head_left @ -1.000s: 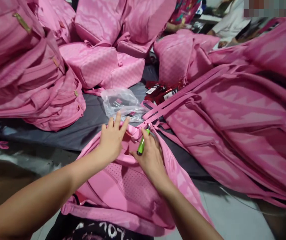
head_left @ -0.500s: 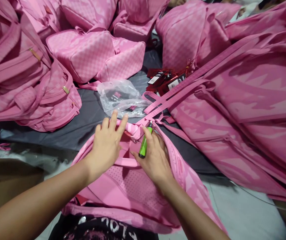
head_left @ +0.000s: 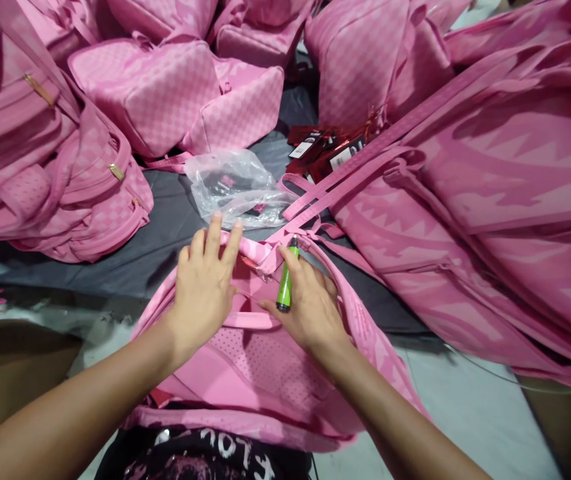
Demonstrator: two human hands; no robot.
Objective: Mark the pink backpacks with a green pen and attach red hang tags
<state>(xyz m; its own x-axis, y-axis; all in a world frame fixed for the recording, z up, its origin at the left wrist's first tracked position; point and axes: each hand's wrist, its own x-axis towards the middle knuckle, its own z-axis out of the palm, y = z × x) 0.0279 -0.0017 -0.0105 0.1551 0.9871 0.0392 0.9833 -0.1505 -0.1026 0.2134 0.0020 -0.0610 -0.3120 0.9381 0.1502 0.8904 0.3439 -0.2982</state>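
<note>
While the left hand [head_left: 202, 283] lies open, flattening the bag [head_left: 265, 360], the right hand [head_left: 310, 307], at 3 o'clock of it, pinches a lighter [head_left: 284, 283], tip beside the strap [head_left: 258, 257].

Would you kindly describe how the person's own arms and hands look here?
The left forearm and right forearm are bare; no sleeve is in view. The left hand and right hand wear no gloves, and no ring, watch or bracelet shows. A black garment with white lettering shows below.
</note>
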